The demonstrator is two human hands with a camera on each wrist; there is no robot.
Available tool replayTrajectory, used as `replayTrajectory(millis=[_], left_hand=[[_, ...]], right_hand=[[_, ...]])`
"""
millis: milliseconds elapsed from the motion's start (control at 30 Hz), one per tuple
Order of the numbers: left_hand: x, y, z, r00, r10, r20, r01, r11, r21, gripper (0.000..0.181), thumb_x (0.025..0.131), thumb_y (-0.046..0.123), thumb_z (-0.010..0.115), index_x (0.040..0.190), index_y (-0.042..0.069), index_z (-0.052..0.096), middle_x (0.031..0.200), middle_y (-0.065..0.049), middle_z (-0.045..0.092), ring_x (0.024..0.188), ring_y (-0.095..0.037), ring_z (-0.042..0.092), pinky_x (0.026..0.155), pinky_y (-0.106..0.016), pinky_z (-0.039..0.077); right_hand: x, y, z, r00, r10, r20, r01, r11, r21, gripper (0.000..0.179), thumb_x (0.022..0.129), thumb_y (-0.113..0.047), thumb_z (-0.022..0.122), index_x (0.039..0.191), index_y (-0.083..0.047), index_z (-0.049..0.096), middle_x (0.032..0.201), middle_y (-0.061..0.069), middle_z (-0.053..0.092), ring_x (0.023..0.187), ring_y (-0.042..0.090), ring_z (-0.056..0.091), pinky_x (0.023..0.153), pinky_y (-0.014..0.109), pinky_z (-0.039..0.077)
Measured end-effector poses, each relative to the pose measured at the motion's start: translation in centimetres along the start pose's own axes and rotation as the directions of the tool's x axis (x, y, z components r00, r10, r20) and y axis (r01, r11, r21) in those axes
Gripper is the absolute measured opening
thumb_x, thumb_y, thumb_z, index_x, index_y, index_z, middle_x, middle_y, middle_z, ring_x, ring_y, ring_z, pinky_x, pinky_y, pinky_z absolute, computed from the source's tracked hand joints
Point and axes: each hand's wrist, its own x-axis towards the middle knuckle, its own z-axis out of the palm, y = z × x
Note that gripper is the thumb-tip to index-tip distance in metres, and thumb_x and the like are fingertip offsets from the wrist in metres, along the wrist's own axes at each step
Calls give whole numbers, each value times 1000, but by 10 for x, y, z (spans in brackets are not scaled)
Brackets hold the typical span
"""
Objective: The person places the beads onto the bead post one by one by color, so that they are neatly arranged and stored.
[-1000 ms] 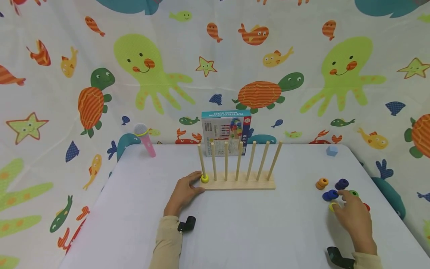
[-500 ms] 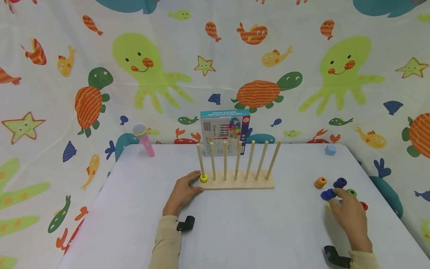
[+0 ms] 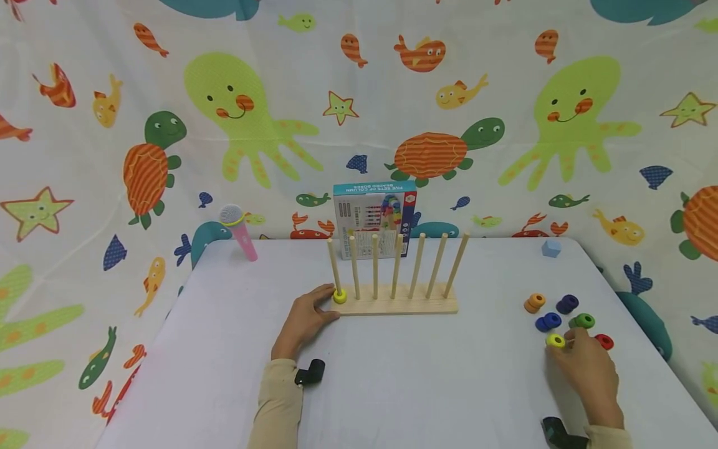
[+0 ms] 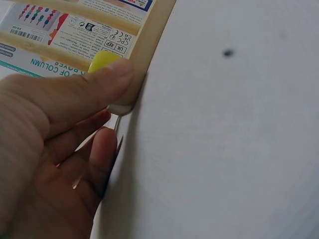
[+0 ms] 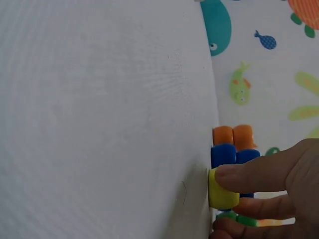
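Observation:
My left hand [image 3: 303, 318] grips the left end of a wooden peg board [image 3: 401, 306] that has several upright pegs. One yellow bead [image 3: 339, 297] sits at the foot of the leftmost peg, next to those fingers. At the right of the table, my right hand [image 3: 589, 371] pinches another yellow bead [image 5: 223, 191] between thumb and fingers. That bead appears to be at the tabletop. Close by lie blue beads [image 3: 548, 322], green beads [image 3: 581, 320], a red bead [image 3: 604, 341], orange beads [image 3: 535, 303] and dark blue beads [image 3: 567, 304]. The hand partly hides the red one.
Behind the pegs stands a printed toy box [image 3: 374, 218]. A pink toy microphone [image 3: 240, 232] is at the table's back left, and a light blue cube [image 3: 551, 248] at its back right. A patterned cloth [image 3: 359, 137] hangs behind the white table [image 3: 426, 386].
My right fingers have shifted from beside the blue beads down onto the yellow bead, leaving the green beads in fuller view. The left hand stays at the board's end.

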Motion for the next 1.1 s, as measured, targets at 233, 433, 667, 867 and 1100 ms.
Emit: replayTrajectory(millis=[233, 433, 667, 867, 1100], left_hand=[[0, 0, 0, 1000, -15, 6, 15, 1000, 0, 60, 82, 9, 85, 138, 7, 65, 150, 0, 55, 102, -19, 57, 82, -34, 47], [0, 0, -2, 1000, -4, 6, 4, 1000, -2, 60, 82, 9, 85, 138, 6, 65, 149, -1, 56, 105, -20, 58, 82, -34, 48], [1, 0, -4, 1000, 1, -3, -1, 1000, 4, 59, 82, 9, 85, 138, 6, 65, 149, -1, 56, 104, -20, 58, 81, -34, 47], [0, -1, -4, 1000, -11, 4, 11, 1000, -1, 60, 82, 10, 85, 138, 6, 64, 150, -1, 55, 99, -18, 57, 80, -34, 47], [0, -2, -1, 1000, 0, -3, 0, 1000, -32, 59, 82, 9, 85, 137, 6, 65, 148, -1, 57, 88, -16, 56, 78, -33, 47]], right_hand=[[3, 0, 3, 999, -35, -22, 35, 999, 16, 47, 90, -17, 73, 113, 17, 50, 87, 26, 59, 75, 35, 54, 62, 43, 46], [-9, -8, -4, 999, -2, -49, 5, 999, 48, 44, 92, -10, 69, 119, 19, 50, 104, 36, 59, 87, 45, 56, 75, 54, 49], [-58, -80, -36, 865, -378, -331, 432, 896, 104, 39, 90, -2, 72, 125, 10, 60, 114, 33, 64, 92, 48, 65, 70, 40, 59], [-75, -177, -44, 554, -745, -372, 828, 539, 153, 37, 85, 7, 76, 121, 2, 67, 116, 16, 70, 98, 32, 70, 86, 12, 49], [-77, -292, -23, 282, -921, -269, 953, 236, 192, 34, 89, 2, 75, 122, 2, 68, 121, 14, 70, 110, 27, 66, 93, 41, 55]])
